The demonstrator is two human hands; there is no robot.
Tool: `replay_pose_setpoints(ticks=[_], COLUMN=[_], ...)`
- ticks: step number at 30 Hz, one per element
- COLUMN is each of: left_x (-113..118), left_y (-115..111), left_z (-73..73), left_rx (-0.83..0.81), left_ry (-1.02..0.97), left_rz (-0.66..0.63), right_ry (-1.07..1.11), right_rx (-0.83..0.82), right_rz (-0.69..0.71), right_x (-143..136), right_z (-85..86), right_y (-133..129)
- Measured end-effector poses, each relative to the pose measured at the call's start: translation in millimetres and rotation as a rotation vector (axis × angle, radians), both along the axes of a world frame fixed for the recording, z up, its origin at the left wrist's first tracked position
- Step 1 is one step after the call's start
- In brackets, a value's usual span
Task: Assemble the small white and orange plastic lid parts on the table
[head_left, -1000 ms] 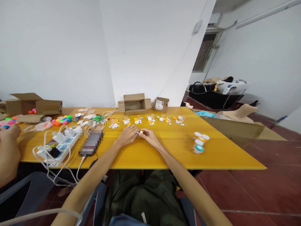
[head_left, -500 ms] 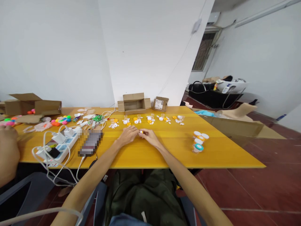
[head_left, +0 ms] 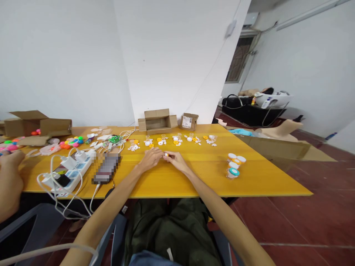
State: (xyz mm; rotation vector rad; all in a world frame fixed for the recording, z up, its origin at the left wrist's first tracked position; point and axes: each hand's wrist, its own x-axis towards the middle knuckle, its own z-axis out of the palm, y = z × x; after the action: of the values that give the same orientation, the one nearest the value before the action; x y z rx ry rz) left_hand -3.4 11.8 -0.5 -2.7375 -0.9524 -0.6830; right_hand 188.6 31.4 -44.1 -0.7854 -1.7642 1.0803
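Observation:
Close together over the middle of the table [head_left: 205,181], my left hand [head_left: 150,159] and my right hand [head_left: 177,161] meet at a small white-and-orange piece [head_left: 166,154]. My right thumb and fingers pinch it from the right. The bent fingers of my left hand close on its left side; much of the piece is hidden by the fingers. Just beyond my hands lie small groups of white parts [head_left: 134,147], orange discs [head_left: 151,146], white discs [head_left: 160,142] and small clear cups [head_left: 178,136].
Lidded clear jars [head_left: 233,172] stand together at right. Two cardboard boxes [head_left: 158,125] [head_left: 189,122] sit near the wall. Left are a phone [head_left: 107,169], a power strip [head_left: 74,171] with tangled cables, colourful balls [head_left: 72,142], and another person's hand [head_left: 11,162].
My hands stay in nearly the same place around the piece. At the far left, the other person's hand has shifted slightly. The view has moved a little.

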Motion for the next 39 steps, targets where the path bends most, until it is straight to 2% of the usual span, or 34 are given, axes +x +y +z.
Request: replay_pose_setpoints(ticks=[30,39], left_x=[2.2,2.4], left_y=[-2.0,-0.2], left_z=[1.5,-3.6], left_rx=[-0.107,-0.113], left_ry=[-0.08,-0.111], left_rz=[0.034,0.069], right_ry=[-0.006,0.039], right_rx=[0.067,-0.019], right_rz=[-0.012,-0.017], right_x=[-1.4,-2.0], right_z=[3.9,-0.2], right_y=[-4.2,-1.0])
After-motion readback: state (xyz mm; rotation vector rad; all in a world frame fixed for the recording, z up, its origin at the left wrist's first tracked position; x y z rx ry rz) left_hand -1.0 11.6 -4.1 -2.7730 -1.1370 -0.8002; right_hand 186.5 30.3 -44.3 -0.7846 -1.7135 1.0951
